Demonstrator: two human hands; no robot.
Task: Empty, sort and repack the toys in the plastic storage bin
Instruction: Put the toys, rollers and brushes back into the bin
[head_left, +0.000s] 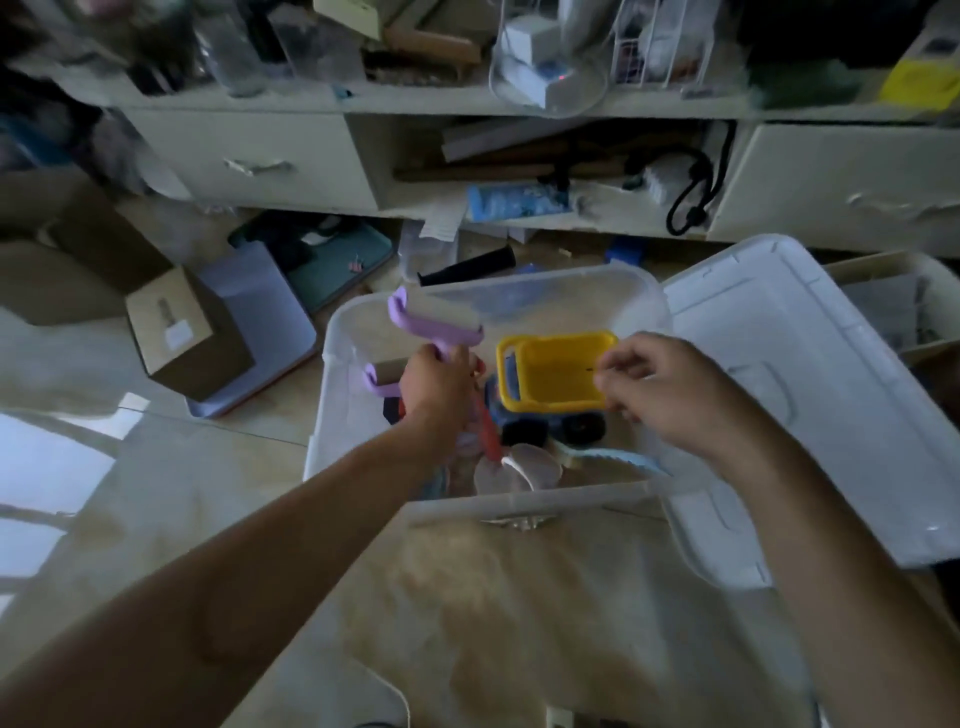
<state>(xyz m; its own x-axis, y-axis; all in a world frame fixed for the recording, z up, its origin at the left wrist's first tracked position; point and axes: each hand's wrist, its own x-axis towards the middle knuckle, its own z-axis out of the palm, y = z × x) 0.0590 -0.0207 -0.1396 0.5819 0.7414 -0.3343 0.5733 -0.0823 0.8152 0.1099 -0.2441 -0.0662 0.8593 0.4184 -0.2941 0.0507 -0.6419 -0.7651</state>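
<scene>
Inside clear bin (644, 306): left hand (436, 382) grips purple roller (436, 322) handle (fingers curled); right hand (657, 387) pinches yellow truck (553, 371) rim; lower toys blurred, indistinct.

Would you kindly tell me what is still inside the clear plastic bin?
Inside the bin are a toy truck with a yellow bed, a purple roller gripped by the left hand, and a pale scoop-like toy. The arms cover whatever lies beneath.

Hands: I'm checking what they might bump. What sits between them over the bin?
In the head view, the yellow toy truck bed lies between the left hand and right hand.
</scene>
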